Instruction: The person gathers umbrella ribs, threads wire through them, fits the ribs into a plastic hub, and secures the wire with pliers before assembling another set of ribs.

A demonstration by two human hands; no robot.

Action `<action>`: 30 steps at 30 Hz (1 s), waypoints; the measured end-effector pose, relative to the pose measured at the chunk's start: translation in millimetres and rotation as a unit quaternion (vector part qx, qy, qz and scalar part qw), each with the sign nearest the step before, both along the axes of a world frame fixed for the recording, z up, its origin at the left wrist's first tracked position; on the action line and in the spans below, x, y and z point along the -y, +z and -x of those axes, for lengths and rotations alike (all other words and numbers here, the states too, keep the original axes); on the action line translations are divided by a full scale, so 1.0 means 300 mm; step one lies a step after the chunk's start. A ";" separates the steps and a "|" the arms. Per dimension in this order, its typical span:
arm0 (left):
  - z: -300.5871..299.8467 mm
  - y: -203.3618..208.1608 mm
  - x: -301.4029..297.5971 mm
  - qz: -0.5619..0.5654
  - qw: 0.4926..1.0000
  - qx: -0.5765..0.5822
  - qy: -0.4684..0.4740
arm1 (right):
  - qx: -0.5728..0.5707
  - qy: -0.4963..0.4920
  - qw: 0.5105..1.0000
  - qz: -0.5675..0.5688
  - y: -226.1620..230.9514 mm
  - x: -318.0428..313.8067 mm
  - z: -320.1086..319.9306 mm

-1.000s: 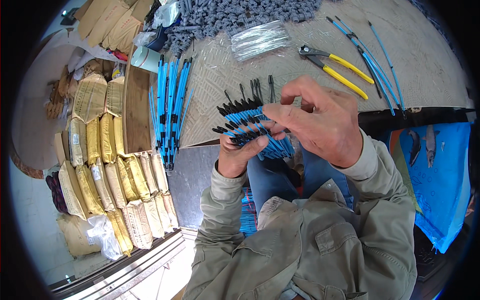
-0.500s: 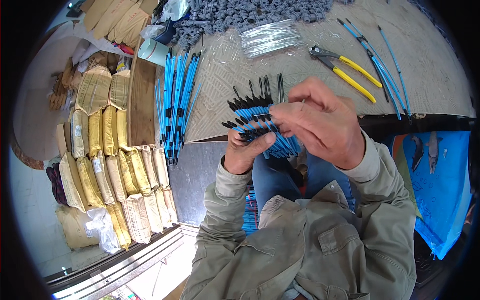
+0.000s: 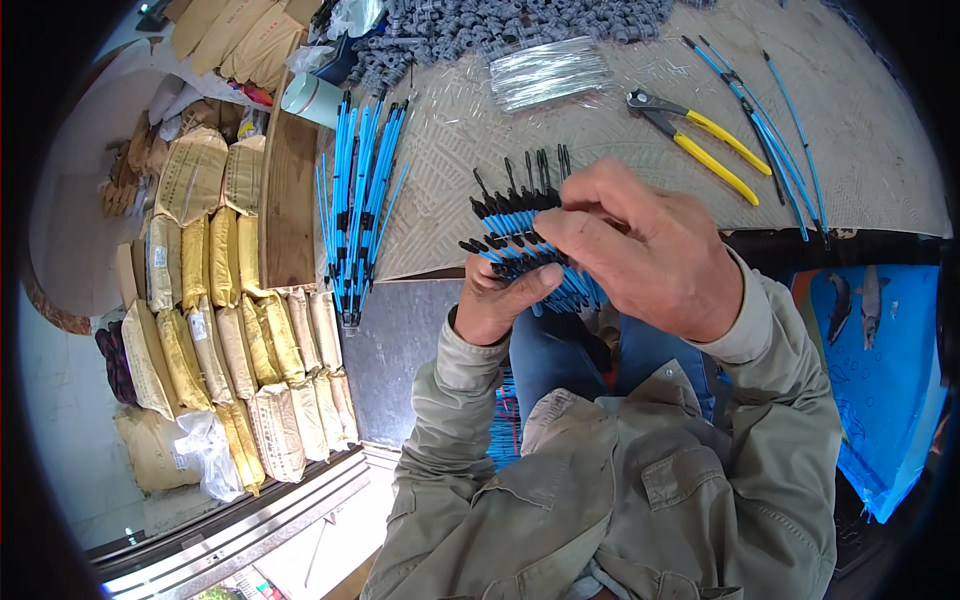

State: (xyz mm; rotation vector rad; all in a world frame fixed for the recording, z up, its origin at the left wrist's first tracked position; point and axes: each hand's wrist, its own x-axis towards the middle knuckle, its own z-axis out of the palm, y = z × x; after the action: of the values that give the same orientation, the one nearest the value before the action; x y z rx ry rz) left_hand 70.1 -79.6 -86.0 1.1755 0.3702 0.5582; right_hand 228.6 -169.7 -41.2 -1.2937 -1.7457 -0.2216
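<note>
Above my lap, my left hand (image 3: 492, 308) is wrapped round a bundle of thin blue rods (image 3: 516, 224) with black ends, its thumb lying across the near side. The black tips fan out up and to the left, in two rough rows. My right hand (image 3: 655, 250) is closed in a pinch against the right side of the bundle. Its thumb and fingers meet at the rods, and what they pinch is hidden. A pile of thin silvery wires (image 3: 548, 75) lies on the table beyond my hands.
Yellow-handled pliers (image 3: 700, 140) lie right of the wires, with loose blue rods (image 3: 770, 135) farther right. Another blue bundle (image 3: 352, 200) rests at the left by a wooden board (image 3: 290, 205). Grey plastic parts (image 3: 500, 25) are heaped behind. Stacked packages (image 3: 220, 330) stand far left.
My right thumb and fingers have closed in on the bundle's right side, and a thin pale strand seen there before no longer shows. The whole view has shifted slightly. My left hand keeps its grip.
</note>
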 end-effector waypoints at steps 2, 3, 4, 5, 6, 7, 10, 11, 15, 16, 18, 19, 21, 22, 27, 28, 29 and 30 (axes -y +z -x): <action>-0.002 -0.012 -0.004 -0.020 1.000 0.013 -0.003 | 0.003 -0.004 1.000 -0.006 -0.001 -0.001 -0.001; 0.002 -0.015 -0.004 -0.030 0.999 0.018 -0.004 | 0.008 -0.011 1.000 -0.009 -0.002 0.001 0.003; 0.004 -0.015 -0.004 -0.030 0.999 0.017 -0.003 | 0.013 -0.018 1.000 -0.012 -0.003 0.004 0.008; 0.007 -0.015 -0.003 -0.028 0.999 0.014 0.001 | 0.018 -0.026 0.999 -0.014 -0.004 0.007 0.012; 0.009 -0.016 -0.003 -0.027 1.000 0.012 0.005 | 0.017 -0.025 0.999 -0.014 0.001 0.011 0.015; 0.012 -0.016 -0.003 -0.025 1.000 0.010 0.009 | 0.027 -0.032 0.999 -0.002 0.014 0.016 0.017; 0.011 -0.021 -0.004 -0.020 1.000 0.010 0.011 | 0.049 -0.048 0.997 0.022 0.035 0.023 0.014; 0.012 -0.023 -0.005 -0.018 1.000 0.011 0.012 | 0.038 -0.046 0.998 0.017 0.032 0.020 0.015; 0.011 -0.031 -0.009 -0.020 1.000 0.000 0.006 | 0.007 -0.029 1.000 0.005 0.004 0.006 0.005; 0.010 -0.031 -0.008 -0.020 1.000 0.000 0.007 | -0.003 -0.016 1.000 0.002 -0.006 0.000 -0.005; 0.006 -0.021 -0.007 -0.016 1.000 -0.002 0.000 | -0.013 -0.001 1.000 -0.002 -0.008 -0.004 -0.009; 0.006 -0.018 -0.007 -0.014 1.000 -0.004 -0.002 | -0.005 0.005 1.000 0.001 -0.001 -0.006 -0.010; 0.016 -0.030 -0.011 -0.013 1.000 -0.005 0.000 | 0.012 0.017 1.000 0.006 0.012 -0.010 -0.013; 0.022 -0.038 -0.014 -0.010 1.000 -0.005 0.000 | 0.012 0.019 1.000 0.005 0.015 -0.012 -0.010; 0.023 -0.040 -0.012 -0.013 1.000 0.003 0.001 | 0.005 0.035 0.999 -0.008 0.022 -0.020 0.009; 0.020 -0.034 -0.012 -0.015 1.000 0.003 0.005 | -0.006 0.043 0.999 -0.001 0.019 -0.018 0.006; 0.016 -0.026 -0.012 -0.021 1.000 -0.002 -0.004 | -0.016 0.051 0.999 0.007 0.017 -0.017 0.003; 0.012 -0.017 -0.012 -0.026 1.000 -0.007 -0.013 | -0.015 0.055 0.998 0.005 0.015 -0.018 0.000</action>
State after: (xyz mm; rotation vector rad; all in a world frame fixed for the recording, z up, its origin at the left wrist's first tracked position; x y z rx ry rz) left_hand 66.5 -75.9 -91.0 1.2339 0.3540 0.5390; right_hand 228.4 -164.4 -36.7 -1.1994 -1.7876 -0.1296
